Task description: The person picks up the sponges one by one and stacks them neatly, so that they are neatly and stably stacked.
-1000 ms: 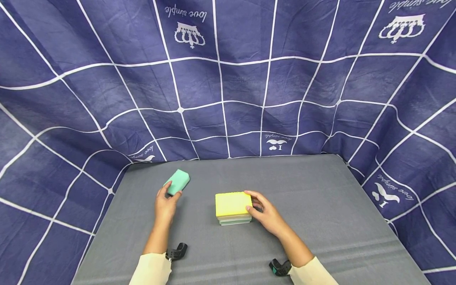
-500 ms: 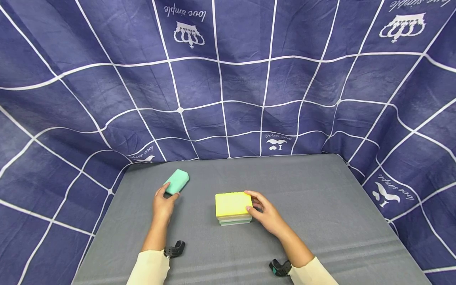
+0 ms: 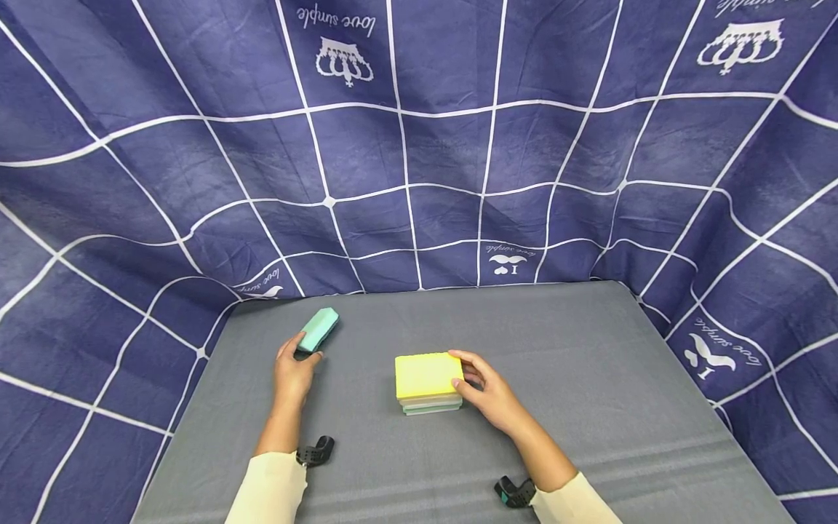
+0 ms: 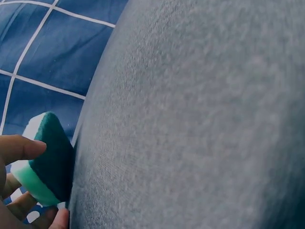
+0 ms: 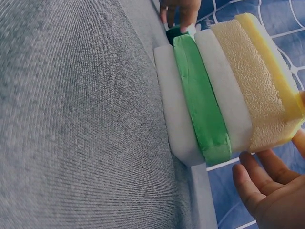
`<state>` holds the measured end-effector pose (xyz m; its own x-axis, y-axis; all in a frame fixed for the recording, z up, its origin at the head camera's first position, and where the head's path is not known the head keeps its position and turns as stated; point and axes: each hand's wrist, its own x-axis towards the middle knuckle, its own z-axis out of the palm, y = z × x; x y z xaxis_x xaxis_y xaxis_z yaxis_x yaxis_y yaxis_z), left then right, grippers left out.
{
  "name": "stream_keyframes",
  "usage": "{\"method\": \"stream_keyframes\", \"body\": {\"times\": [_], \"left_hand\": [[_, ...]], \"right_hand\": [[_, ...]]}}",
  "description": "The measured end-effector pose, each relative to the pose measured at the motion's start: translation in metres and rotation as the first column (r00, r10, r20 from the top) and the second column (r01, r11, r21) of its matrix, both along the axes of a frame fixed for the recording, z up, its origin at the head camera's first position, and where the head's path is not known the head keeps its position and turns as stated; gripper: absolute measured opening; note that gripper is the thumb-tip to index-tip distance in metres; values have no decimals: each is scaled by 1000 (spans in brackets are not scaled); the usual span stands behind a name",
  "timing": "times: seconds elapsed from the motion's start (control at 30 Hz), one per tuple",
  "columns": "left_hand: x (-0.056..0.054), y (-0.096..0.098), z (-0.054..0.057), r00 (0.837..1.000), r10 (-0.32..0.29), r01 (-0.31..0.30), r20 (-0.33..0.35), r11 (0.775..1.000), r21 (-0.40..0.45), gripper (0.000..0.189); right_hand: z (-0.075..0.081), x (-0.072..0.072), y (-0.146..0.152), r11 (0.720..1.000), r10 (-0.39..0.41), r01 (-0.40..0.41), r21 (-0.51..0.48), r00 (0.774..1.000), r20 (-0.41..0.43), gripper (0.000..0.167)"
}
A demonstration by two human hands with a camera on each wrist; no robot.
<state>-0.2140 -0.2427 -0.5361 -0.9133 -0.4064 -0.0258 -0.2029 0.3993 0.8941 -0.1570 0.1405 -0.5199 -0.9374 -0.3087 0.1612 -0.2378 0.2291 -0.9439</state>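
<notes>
In the head view my left hand (image 3: pixel 292 377), at the left, holds a light green sponge (image 3: pixel 318 330) between thumb and fingers. The left wrist view shows its dark green scouring pad (image 4: pixel 55 157) facing the table, with one edge right at the cloth. My right hand (image 3: pixel 492 393) is at the right end of a sponge stack, its thumb and forefinger at the corners of the yellow sponge (image 3: pixel 427 375) on top. Below that, the right wrist view shows a beige sponge (image 5: pixel 252 81), a white block (image 5: pixel 224 86), a green one (image 5: pixel 200 100) and another white block (image 5: pixel 178 109).
A grey cloth covers the table (image 3: pixel 556 342). A blue curtain (image 3: pixel 445 145) with white grid lines hangs behind it and along both sides. Black wrist cameras (image 3: pixel 316 451) are strapped at each cuff.
My left hand has shifted slightly left and away with the green sponge, which has turned and tilted. My right hand and the stack have stayed in place.
</notes>
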Motion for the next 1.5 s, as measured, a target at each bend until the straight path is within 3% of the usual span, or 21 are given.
{"method": "stream_keyframes", "body": {"times": [0.33,0.6,0.8,0.97,1.5], "left_hand": [[-3,-6,1,999,47,-47,5,998,30,59],[-2,-5,2,996,89,-86,-16,988,125,55],[0,-1,6,993,117,-108,-25,966,235,53],[4,2,11,994,110,-98,-21,949,300,50],[19,16,31,997,44,-21,-59,935,355,51]], "right_hand": [[-2,-1,-1,1000,6,-6,-9,1000,-7,52],[-1,-1,-1,1000,8,-8,-19,1000,8,51],[0,-1,-1,1000,7,-7,-24,1000,2,51],[-2,-2,-1,1000,4,-4,-17,1000,-7,52],[-2,-1,-2,1000,8,-8,-22,1000,-25,51]]}}
